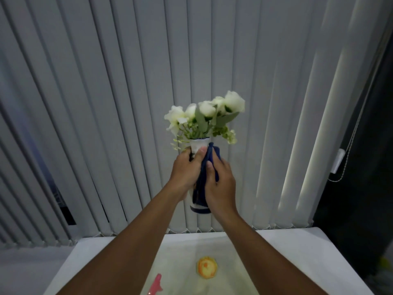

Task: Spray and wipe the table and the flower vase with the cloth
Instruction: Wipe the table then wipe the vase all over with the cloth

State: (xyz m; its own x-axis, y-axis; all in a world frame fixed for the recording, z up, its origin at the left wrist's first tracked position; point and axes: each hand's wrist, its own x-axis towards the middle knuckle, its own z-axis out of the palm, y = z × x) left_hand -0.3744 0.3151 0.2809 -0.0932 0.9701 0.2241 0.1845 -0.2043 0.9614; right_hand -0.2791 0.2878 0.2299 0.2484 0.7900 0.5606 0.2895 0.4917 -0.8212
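I hold a white vase with blue trim (199, 145) up in the air above the white table (297, 258). White flowers and green leaves (204, 116) stick out of its top. My left hand (187, 170) grips the vase's left side near the neck. My right hand (220, 186) presses a dark blue cloth (209, 160) against the vase's right side, with the thumb on the cloth. The vase's base (200, 209) shows below both hands. A pink spray bottle (156, 284) lies low on the table, partly behind my left forearm.
Grey vertical blinds (127, 103) fill the wall behind the table. A yellow-orange round object (206, 267) sits on the table between my arms. A dark gap with a blind cord (348, 156) lies at the right.
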